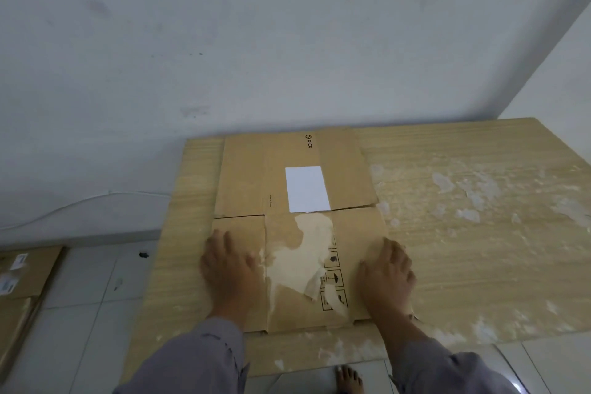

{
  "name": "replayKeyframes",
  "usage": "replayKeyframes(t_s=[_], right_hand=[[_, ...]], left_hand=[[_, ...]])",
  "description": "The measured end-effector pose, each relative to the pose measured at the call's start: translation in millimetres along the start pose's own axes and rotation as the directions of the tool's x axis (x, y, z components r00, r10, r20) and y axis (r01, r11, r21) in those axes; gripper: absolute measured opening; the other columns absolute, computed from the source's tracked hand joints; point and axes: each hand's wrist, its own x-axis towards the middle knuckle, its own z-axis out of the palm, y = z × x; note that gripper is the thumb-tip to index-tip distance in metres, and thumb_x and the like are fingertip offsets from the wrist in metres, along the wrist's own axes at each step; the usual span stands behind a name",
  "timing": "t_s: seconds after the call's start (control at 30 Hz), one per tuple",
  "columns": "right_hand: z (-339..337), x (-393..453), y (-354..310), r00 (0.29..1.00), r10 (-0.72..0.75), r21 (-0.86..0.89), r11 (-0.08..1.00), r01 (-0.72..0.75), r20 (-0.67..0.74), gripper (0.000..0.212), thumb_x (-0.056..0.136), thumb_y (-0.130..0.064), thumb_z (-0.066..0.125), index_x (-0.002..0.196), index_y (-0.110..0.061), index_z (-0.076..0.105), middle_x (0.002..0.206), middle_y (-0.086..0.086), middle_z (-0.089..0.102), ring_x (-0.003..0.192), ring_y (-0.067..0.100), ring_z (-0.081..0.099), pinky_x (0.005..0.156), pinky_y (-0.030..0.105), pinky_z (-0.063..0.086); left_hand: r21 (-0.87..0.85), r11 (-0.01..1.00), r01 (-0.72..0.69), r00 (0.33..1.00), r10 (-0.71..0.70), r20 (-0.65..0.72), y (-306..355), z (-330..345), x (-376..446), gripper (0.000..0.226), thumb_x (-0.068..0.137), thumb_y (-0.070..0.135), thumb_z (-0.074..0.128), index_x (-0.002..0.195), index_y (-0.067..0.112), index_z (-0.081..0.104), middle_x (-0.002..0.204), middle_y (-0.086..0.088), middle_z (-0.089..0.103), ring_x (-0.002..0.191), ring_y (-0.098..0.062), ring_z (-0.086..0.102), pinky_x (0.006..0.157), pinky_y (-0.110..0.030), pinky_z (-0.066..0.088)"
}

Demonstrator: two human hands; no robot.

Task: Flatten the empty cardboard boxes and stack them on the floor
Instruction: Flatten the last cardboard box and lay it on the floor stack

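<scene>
We find the flattened box (297,221) lying on the worktop (463,233), left hand (228,269) and right hand (385,272) open, palms pressing its near half. Risk: torn facing catches, or it slides off before reaching the floor stack (22,278), far left.

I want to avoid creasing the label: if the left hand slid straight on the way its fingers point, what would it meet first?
Probably not the label. The left hand, flat on the flattened brown cardboard box, points toward the wall; it would first cross the seam between flaps. The white rectangular label lies further right.
</scene>
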Motion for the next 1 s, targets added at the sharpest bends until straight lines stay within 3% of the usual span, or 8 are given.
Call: replayKeyframes(t_s=[0.1, 0.17, 0.23, 0.33, 0.5, 0.67, 0.83, 1.0], right_hand=[[20, 1, -29, 0.948, -0.301, -0.01, 0.953, 0.304, 0.107, 0.067, 0.094, -0.044, 0.026, 0.153, -0.013, 0.018, 0.161, 0.005, 0.014, 0.148, 0.024, 0.01, 0.119, 0.045, 0.008], [36, 4, -44, 0.882, -0.425, -0.02, 0.899, 0.438, 0.206, 0.073, 0.092, -0.05, 0.007, 0.155, -0.015, 0.005, 0.163, 0.001, -0.002, 0.149, 0.016, -0.011, 0.118, 0.043, -0.008], [51, 6, -48, 0.833, -0.502, -0.054, 0.849, 0.526, 0.232, 0.074, 0.09, -0.051, -0.001, 0.155, -0.014, 0.0, 0.163, 0.0, -0.006, 0.144, 0.011, -0.018, 0.118, 0.043, -0.014], [64, 6, -43, 0.83, -0.549, -0.093, 0.825, 0.557, 0.098, 0.066, 0.097, -0.046, 0.016, 0.154, -0.012, 0.017, 0.161, 0.001, 0.013, 0.148, 0.014, 0.003, 0.116, 0.045, -0.001], [61, 15, -41, 0.817, -0.57, -0.055, 0.816, 0.575, 0.082, 0.063, 0.096, -0.047, 0.026, 0.152, -0.017, 0.029, 0.158, 0.0, 0.027, 0.147, 0.016, 0.021, 0.118, 0.041, 0.006], [51, 43, -55, 0.787, -0.615, -0.169, 0.772, 0.613, 0.046, 0.041, 0.09, -0.043, 0.04, 0.11, -0.015, 0.062, 0.113, 0.004, 0.062, 0.098, 0.025, 0.057, 0.087, 0.041, 0.046], [51, 77, -79, 0.785, -0.619, -0.163, 0.771, 0.615, 0.034, 0.034, 0.086, -0.039, 0.045, 0.107, -0.017, 0.06, 0.109, 0.002, 0.058, 0.1, 0.026, 0.055, 0.088, 0.042, 0.044], [61, 108, -89, 0.784, -0.609, -0.11, 0.777, 0.62, 0.118, 0.057, 0.089, -0.041, 0.039, 0.139, -0.016, 0.048, 0.148, 0.006, 0.044, 0.14, 0.027, 0.037, 0.113, 0.048, 0.023]], left_hand=[[0.019, 0.932, -0.361, 0.929, 0.358, 0.09, 16, 29, 2, 0.063, 0.09, 0.039, 0.041, 0.141, 0.001, 0.043, 0.151, -0.019, 0.036, 0.137, -0.037, 0.037, 0.112, -0.047, 0.028], [0.035, 0.895, -0.445, 0.888, 0.436, 0.146, 24, 44, -1, 0.067, 0.095, 0.046, 0.023, 0.147, 0.004, 0.034, 0.156, -0.015, 0.028, 0.144, -0.03, 0.025, 0.117, -0.038, 0.006], [0.06, 0.883, -0.466, 0.879, 0.454, 0.147, 25, 51, -4, 0.065, 0.097, 0.044, 0.02, 0.149, 0.006, 0.03, 0.157, -0.013, 0.026, 0.146, -0.024, 0.016, 0.116, -0.036, 0.003], [0.065, 0.872, -0.486, 0.872, 0.477, 0.112, 20, 56, -5, 0.063, 0.097, 0.04, 0.024, 0.151, 0.007, 0.024, 0.159, -0.009, 0.02, 0.148, -0.021, 0.013, 0.116, -0.04, 0.012], [0.063, 0.877, -0.476, 0.876, 0.468, 0.112, 22, 53, -5, 0.063, 0.096, 0.041, 0.027, 0.152, 0.011, 0.023, 0.16, -0.007, 0.02, 0.148, -0.021, 0.014, 0.117, -0.041, 0.014], [0.111, 0.863, -0.493, 0.863, 0.469, 0.19, 26, 43, 9, 0.067, 0.09, 0.05, 0.038, 0.144, 0.011, 0.041, 0.145, -0.011, 0.045, 0.133, -0.028, 0.04, 0.11, -0.042, 0.023], [0.1, 0.856, -0.507, 0.852, 0.48, 0.208, 48, 47, 49, 0.066, 0.085, 0.044, 0.043, 0.137, 0.004, 0.05, 0.142, -0.016, 0.049, 0.134, -0.032, 0.043, 0.109, -0.046, 0.026], [0.044, 0.863, -0.503, 0.854, 0.489, 0.178, 70, 55, 88, 0.067, 0.083, 0.037, 0.042, 0.141, 0.004, 0.044, 0.149, -0.014, 0.041, 0.14, -0.028, 0.036, 0.108, -0.048, 0.038]])
